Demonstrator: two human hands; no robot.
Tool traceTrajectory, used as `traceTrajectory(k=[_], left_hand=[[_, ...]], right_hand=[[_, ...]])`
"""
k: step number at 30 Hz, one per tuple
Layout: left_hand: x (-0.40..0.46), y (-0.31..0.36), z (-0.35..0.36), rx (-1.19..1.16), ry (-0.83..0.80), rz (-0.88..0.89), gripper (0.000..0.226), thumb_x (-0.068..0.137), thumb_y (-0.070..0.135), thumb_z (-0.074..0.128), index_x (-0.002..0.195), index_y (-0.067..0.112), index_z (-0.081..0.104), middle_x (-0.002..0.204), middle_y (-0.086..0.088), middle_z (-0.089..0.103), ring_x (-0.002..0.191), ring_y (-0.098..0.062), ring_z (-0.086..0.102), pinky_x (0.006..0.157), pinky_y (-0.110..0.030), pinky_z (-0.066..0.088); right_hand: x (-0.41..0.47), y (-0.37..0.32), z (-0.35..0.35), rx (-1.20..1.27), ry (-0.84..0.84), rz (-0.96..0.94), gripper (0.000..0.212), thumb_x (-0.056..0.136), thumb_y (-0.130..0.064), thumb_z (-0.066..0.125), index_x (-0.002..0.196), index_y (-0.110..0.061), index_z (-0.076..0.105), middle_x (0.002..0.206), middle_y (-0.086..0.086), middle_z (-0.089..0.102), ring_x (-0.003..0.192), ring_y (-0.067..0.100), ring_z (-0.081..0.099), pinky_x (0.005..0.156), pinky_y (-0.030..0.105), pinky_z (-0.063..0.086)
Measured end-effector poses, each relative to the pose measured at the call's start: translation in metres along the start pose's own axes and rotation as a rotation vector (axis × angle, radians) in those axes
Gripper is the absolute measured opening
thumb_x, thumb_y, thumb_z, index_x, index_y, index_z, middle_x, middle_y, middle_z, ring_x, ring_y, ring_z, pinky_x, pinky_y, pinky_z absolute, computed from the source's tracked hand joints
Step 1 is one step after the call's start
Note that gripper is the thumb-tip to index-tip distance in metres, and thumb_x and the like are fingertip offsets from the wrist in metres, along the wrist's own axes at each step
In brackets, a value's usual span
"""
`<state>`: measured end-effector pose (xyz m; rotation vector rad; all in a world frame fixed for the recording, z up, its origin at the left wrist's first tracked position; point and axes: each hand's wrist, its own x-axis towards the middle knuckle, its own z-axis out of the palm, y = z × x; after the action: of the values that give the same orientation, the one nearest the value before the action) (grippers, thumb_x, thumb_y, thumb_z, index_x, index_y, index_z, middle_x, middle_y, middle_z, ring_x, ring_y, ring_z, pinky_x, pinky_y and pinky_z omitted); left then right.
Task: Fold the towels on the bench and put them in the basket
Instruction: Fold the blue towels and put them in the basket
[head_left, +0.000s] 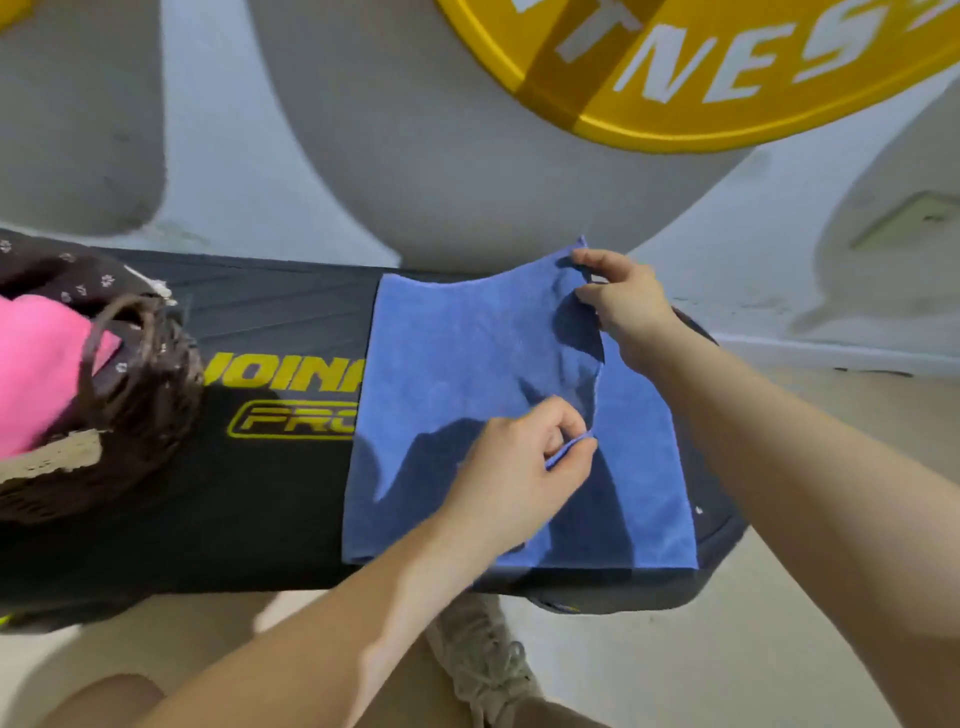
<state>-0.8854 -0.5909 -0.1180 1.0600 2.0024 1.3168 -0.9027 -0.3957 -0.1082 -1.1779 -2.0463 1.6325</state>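
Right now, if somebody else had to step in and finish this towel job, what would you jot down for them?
Left hand: pinches the near corner of the blue towel.
Right hand: pinches its far corner, lifting that edge over the rest.
The blue towel lies across the black bench, mid-fold.
Wicker basket stands at the bench's left end with a pink towel in it.
Left: finish folding the blue towel, put it in the basket.

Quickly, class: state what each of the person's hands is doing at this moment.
Left hand: pinching the near corner of the blue towel.
Right hand: pinching the towel's far corner, lifted above the bench.
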Motion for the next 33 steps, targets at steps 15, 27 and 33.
traceTrajectory(k=[15, 27, 33], left_hand=[[0.038, -0.004, 0.119, 0.15, -0.198, -0.014, 0.011, 0.089, 0.025, 0.053, 0.085, 0.016, 0.054, 0.057, 0.004, 0.047, 0.063, -0.023, 0.049, 0.058, -0.034, 0.042], [0.017, -0.023, 0.118, 0.269, -0.506, 0.033, 0.047, 0.083, 0.027, 0.064, 0.123, 0.016, 0.042, 0.111, 0.001, 0.053, 0.093, -0.015, 0.05, 0.086, -0.033, 0.045], [-0.002, -0.028, 0.11, 0.593, -0.366, 0.193, 0.036, 0.082, 0.037, 0.063, 0.11, 0.015, 0.053, 0.114, -0.001, 0.05, 0.109, -0.023, 0.044, 0.091, -0.032, 0.03]], right_hand=[[0.016, 0.08, -0.082, -0.07, -0.018, 0.056, 0.057, 0.085, 0.011, 0.05, 0.135, -0.013, 0.045, 0.12, -0.008, 0.053, 0.106, 0.011, 0.053, 0.087, 0.022, 0.05], [-0.081, 0.129, -0.1, -0.251, 0.163, 0.279, 0.011, 0.088, -0.01, 0.051, 0.079, -0.016, 0.054, 0.069, 0.0, 0.062, 0.049, 0.013, 0.055, 0.045, 0.02, 0.039], [-0.135, 0.137, -0.086, -0.512, 0.191, 0.358, 0.025, 0.084, -0.029, 0.059, 0.075, -0.007, 0.063, 0.068, 0.005, 0.067, 0.073, 0.026, 0.064, 0.071, 0.037, 0.054]])
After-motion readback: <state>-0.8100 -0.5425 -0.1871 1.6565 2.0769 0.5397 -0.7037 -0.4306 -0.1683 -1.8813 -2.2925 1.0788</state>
